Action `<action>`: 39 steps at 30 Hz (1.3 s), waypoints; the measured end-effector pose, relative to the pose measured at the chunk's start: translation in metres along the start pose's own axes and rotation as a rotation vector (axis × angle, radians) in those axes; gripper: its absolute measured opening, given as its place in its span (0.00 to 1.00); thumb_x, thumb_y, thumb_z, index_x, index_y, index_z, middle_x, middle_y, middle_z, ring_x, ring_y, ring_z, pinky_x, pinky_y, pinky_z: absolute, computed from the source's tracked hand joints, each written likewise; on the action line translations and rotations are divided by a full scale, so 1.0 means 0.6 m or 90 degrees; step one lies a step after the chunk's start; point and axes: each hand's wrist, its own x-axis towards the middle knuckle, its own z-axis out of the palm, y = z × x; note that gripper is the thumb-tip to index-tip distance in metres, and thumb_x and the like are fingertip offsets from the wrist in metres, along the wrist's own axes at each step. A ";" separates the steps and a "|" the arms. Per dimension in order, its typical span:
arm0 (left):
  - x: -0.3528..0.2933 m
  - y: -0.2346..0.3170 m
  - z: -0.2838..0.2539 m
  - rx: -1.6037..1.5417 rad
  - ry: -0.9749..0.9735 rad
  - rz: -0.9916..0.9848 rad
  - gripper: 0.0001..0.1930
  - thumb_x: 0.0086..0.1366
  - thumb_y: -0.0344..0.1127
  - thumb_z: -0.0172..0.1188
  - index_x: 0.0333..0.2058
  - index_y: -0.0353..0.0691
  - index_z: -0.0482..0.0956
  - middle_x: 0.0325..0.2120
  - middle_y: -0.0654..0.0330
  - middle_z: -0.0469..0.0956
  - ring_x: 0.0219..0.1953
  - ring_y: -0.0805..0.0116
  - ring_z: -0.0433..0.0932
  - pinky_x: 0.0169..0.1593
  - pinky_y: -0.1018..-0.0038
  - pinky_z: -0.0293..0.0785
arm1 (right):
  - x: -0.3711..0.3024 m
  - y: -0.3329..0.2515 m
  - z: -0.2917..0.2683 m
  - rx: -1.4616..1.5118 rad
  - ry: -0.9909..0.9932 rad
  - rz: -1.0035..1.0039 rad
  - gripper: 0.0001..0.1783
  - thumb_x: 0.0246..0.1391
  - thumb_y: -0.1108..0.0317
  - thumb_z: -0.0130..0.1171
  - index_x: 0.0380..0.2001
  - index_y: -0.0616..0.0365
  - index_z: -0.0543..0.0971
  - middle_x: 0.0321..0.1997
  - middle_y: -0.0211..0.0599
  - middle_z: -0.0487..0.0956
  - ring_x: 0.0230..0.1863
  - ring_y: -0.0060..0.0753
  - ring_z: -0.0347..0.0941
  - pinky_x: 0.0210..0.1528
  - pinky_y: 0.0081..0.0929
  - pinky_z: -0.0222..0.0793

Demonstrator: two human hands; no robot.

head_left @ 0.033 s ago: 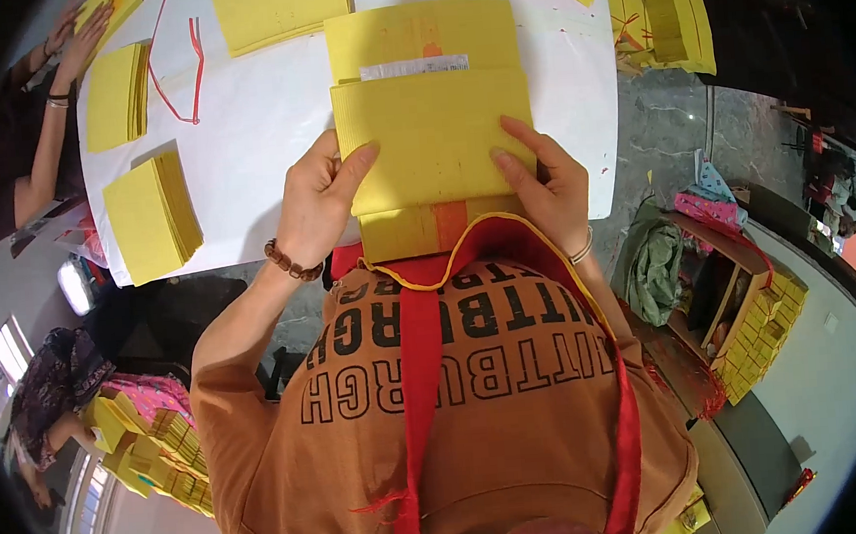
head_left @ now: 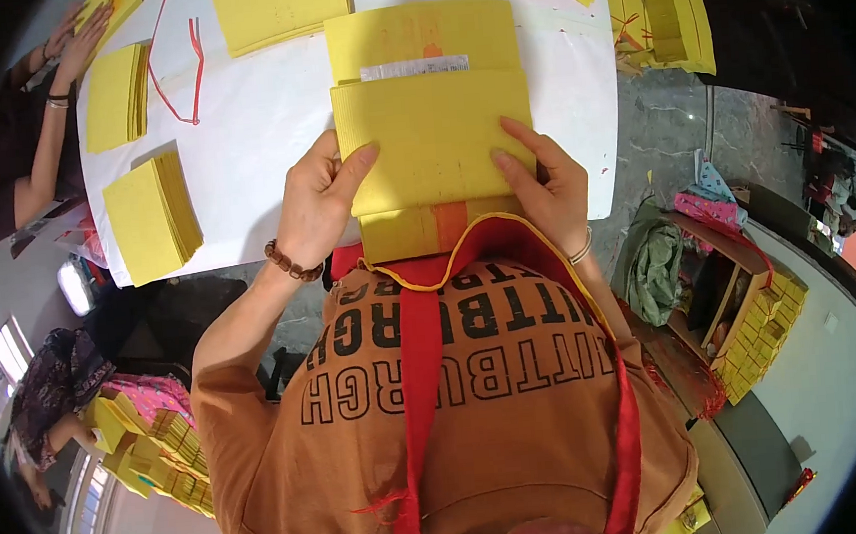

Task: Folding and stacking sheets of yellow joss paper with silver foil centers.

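Both my hands grip a thick stack of yellow paper point(head_left: 438, 132) by its left and right sides, close to my body. My left hand point(head_left: 318, 190) is closed on the left edge, thumb on top. My right hand point(head_left: 553, 184) holds the right edge, thumb and forefinger on the top sheet and the other fingers hidden below. Under the stack, more yellow paper point(head_left: 421, 31) with an orange smear sticks out at the far side. A whitish printed strip point(head_left: 414, 67) shows between the two. A yellow piece with an orange band point(head_left: 401, 234) juts out at the near side.
On the white table point(head_left: 262, 160) lie yellow stacks at left point(head_left: 152, 219) and back point(head_left: 281, 9), plus a red string point(head_left: 198, 70). Another person's hands point(head_left: 85, 48) work on yellow paper at far left. Tied yellow bundles point(head_left: 663, 12) stand right of the table.
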 end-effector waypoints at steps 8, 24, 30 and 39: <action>-0.017 0.038 0.001 -0.084 0.004 -0.064 0.20 0.64 0.31 0.51 0.54 0.35 0.60 0.22 0.64 0.76 0.22 0.84 0.69 0.25 0.86 0.61 | 0.000 0.002 0.001 -0.020 0.017 0.002 0.18 0.49 0.70 0.59 0.45 0.59 0.75 0.27 0.38 0.76 0.24 0.22 0.68 0.28 0.19 0.64; -0.024 0.059 -0.007 0.373 0.127 0.229 0.24 0.57 0.28 0.58 0.53 0.41 0.66 0.18 0.67 0.67 0.22 0.74 0.65 0.30 0.76 0.60 | 0.004 0.009 0.005 -0.043 0.042 -0.039 0.17 0.48 0.70 0.59 0.44 0.58 0.76 0.26 0.40 0.76 0.23 0.26 0.69 0.26 0.21 0.64; -0.005 0.065 0.069 0.655 0.002 0.537 0.25 0.54 0.37 0.60 0.51 0.40 0.68 0.46 0.55 0.69 0.51 0.57 0.65 0.54 0.63 0.58 | 0.000 0.006 0.008 -0.052 0.033 -0.036 0.17 0.47 0.71 0.59 0.44 0.58 0.76 0.27 0.41 0.76 0.24 0.29 0.72 0.28 0.22 0.66; 0.021 0.018 0.089 0.799 -0.032 0.540 0.30 0.57 0.47 0.54 0.56 0.40 0.64 0.58 0.54 0.60 0.61 0.55 0.56 0.61 0.59 0.49 | 0.000 -0.022 -0.004 -0.143 0.017 -0.042 0.17 0.47 0.69 0.60 0.42 0.58 0.77 0.28 0.40 0.75 0.23 0.36 0.69 0.26 0.27 0.64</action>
